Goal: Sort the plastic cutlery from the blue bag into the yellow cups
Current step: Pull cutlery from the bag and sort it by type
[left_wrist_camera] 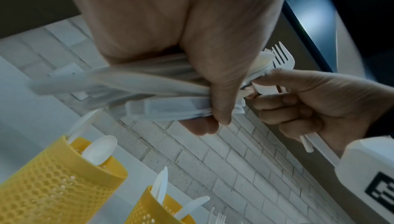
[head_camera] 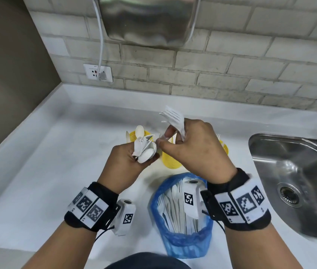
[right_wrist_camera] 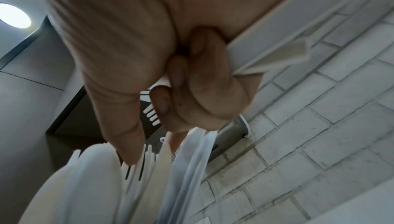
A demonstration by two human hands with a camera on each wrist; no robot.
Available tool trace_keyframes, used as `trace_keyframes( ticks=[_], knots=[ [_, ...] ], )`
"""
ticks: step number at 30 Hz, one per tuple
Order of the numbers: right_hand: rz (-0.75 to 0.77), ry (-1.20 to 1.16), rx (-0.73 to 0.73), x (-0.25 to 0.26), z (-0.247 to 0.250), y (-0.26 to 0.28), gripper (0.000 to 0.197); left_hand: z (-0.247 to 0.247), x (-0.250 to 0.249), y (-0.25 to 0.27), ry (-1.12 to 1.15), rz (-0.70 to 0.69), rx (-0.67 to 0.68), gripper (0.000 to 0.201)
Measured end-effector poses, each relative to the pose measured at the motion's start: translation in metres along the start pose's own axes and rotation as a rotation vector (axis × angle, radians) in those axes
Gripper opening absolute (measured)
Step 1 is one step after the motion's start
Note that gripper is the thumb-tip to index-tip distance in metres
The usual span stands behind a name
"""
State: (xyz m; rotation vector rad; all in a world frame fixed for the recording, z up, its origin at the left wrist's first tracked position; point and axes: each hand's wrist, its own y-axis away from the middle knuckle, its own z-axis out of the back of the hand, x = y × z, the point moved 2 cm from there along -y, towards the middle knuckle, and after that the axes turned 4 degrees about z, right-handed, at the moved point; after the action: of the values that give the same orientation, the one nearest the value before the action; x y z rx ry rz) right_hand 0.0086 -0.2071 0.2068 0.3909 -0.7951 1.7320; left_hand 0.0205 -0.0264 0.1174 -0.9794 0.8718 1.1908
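Observation:
My left hand [head_camera: 134,158] grips a mixed bundle of white plastic cutlery [head_camera: 146,148], spoon bowls and knife blades fanning out. My right hand [head_camera: 163,138] holds several white forks [head_camera: 173,116] under its curled fingers, while thumb and forefinger pinch a piece at the end of the left hand's bundle [left_wrist_camera: 149,89]. Both hands hover above three yellow mesh cups: the left cup [head_camera: 132,135] holds spoons [left_wrist_camera: 100,150], the middle cup [head_camera: 170,161] knives [left_wrist_camera: 161,185], the right cup [head_camera: 223,148] is mostly hidden. The blue bag [head_camera: 184,243] stands open near me with more cutlery inside.
A steel sink [head_camera: 293,183] lies at the right of the white counter [head_camera: 47,171]. A metal dryer [head_camera: 148,18] hangs on the tiled wall, its cable running to a socket [head_camera: 98,72]. A brown wall closes the left side.

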Motion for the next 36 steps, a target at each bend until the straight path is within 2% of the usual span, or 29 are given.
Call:
trace_keyframes(
  ticks=[3,6,11,13,15,18,20,23,25,28,32,36],
  knots=[
    [0.063,0.064,-0.015,0.003,-0.002,0.0,0.018,-0.001,0.001,0.0,-0.054,-0.079,-0.052,0.014],
    [0.081,0.074,-0.008,0.003,-0.004,-0.001,0.014,-0.002,-0.002,0.0,-0.117,-0.156,-0.087,0.032],
    [0.053,-0.013,-0.067,-0.002,-0.012,-0.004,0.011,-0.001,-0.006,0.0,-0.181,-0.183,-0.12,0.042],
    [0.042,-0.057,-0.151,-0.002,-0.014,-0.004,0.01,-0.001,-0.007,0.0,-0.199,-0.193,-0.125,0.039],
    [0.018,-0.114,-0.257,-0.002,-0.012,-0.005,0.009,0.0,-0.005,0.0,-0.173,-0.167,-0.134,0.027],
    [-0.03,-0.222,-0.382,-0.007,-0.007,-0.008,0.022,0.001,-0.001,0.0,-0.074,-0.097,-0.129,0.029],
    [-0.061,-0.356,-0.39,-0.01,-0.006,-0.011,0.024,0.0,-0.003,0.001,-0.021,-0.091,-0.114,0.035],
    [-0.118,-0.646,-0.264,-0.015,-0.011,-0.012,0.02,-0.003,-0.007,0.001,0.017,-0.09,-0.087,0.033],
    [-0.114,-0.683,-0.174,-0.017,-0.016,-0.01,0.022,-0.004,-0.01,0.0,0.027,-0.081,-0.074,0.033],
    [-0.103,-0.677,-0.146,-0.02,-0.02,-0.009,0.019,-0.006,-0.014,-0.001,0.037,-0.081,-0.046,0.041],
    [-0.187,-0.84,-0.262,-0.021,-0.021,-0.01,0.051,-0.006,-0.013,0.0,0.059,-0.049,-0.032,0.03],
    [-0.221,-1.042,-0.439,-0.025,-0.013,-0.015,0.042,-0.004,-0.014,0.002,0.047,-0.032,-0.024,0.025]
  ],
)
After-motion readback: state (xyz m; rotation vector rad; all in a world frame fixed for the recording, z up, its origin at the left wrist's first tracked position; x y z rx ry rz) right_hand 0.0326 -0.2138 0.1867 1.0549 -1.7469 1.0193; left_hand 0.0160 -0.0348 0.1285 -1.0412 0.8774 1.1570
